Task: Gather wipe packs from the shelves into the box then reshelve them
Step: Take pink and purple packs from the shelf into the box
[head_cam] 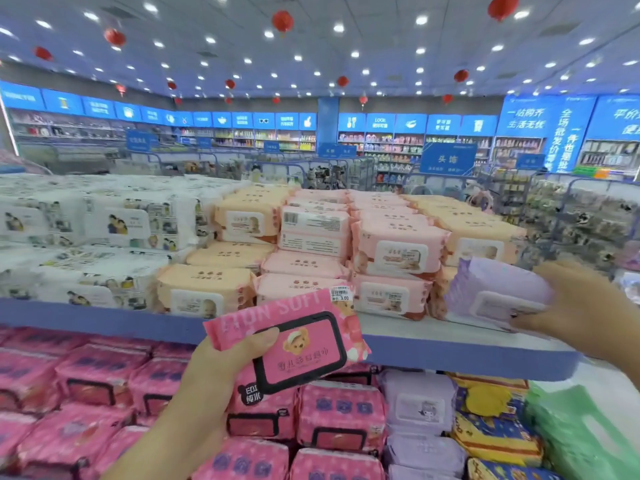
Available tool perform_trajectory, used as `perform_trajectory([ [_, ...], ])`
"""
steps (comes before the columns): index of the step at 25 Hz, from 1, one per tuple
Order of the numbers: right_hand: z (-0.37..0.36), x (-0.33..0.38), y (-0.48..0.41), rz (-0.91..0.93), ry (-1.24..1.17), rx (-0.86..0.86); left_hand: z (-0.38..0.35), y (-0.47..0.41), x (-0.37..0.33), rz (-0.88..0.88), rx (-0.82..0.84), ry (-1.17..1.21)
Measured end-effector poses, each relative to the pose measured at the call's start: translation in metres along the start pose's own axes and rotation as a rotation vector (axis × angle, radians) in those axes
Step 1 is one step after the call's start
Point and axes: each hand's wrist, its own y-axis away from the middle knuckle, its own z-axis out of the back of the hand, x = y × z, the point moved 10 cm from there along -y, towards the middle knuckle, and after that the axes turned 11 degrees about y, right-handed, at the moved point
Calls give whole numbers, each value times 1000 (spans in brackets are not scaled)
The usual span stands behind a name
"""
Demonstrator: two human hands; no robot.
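My left hand [211,379] holds a bright pink wipe pack [294,341] with a black-framed lid and a bear picture, raised in front of the shelf edge. My right hand [585,306] grips a pale purple wipe pack [495,289] at the right end of the top shelf [433,337]; I cannot tell whether it rests on the board. Stacks of white [114,233], peach [221,271] and light pink packs [391,258] fill the top shelf. No box is in view.
The lower shelf carries more bright pink packs [339,410], purple packs [419,407] and blue-and-yellow packs [495,434]. A green plastic bag [575,434] hangs at the lower right. Store aisles, racks and blue signs stretch behind.
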Motion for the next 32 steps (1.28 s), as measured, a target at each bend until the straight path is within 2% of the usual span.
perform_trajectory([
  [2,24,52,25,34,-224,35,-14,10,-23,43,-9,-72],
  [6,28,196,84,137,-469,211,86,64,-80,-38,-141,-90],
  [10,10,364,173,154,-712,369,229,160,-158,-116,-284,-104],
  [16,-44,619,325,195,-931,675,471,328,-245,-136,-657,-181],
  [20,-97,757,399,294,-928,861,603,387,-259,-70,-840,-269],
  [23,-162,838,447,328,-845,942,705,405,-244,60,-953,-347],
  [25,-216,895,487,323,-827,1059,772,404,-229,165,-998,-403],
  [29,-316,985,560,229,-715,1239,887,381,-196,379,-993,-503],
  [32,-372,1026,606,163,-601,1322,958,357,-161,521,-913,-540],
])
